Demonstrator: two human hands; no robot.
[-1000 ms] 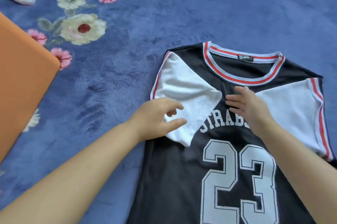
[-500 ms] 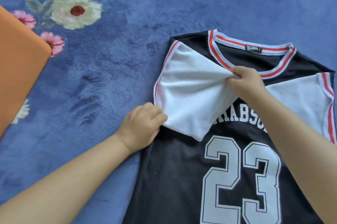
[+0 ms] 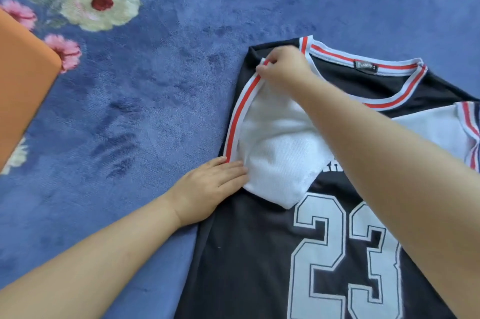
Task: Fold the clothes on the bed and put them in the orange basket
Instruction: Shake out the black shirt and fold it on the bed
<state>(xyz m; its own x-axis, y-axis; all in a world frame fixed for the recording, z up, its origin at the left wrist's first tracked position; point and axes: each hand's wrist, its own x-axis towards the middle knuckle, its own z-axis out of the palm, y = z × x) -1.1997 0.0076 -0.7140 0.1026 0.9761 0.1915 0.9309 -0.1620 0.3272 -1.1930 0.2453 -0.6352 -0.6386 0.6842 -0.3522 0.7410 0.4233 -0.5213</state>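
While the right hand (image 3: 284, 67) pinches the red-and-white sleeve trim (image 3: 242, 108) at its upper end, I note the left hand (image 3: 207, 183) lying flat with fingers straight, pressing the trim's lower end. Black jersey (image 3: 254, 253) marked 23 lies face up on the blue floral bedspread (image 3: 155, 85); orange basket (image 3: 23, 90) sits at left edge, well apart.

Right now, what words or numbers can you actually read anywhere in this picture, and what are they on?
"23": large white outlined number on the chest of the black jersey.
Neck label inside the collar: one short word, too blurred to read.
White lettering above the number: mostly hidden by the folded white sleeve and the right arm, unreadable.
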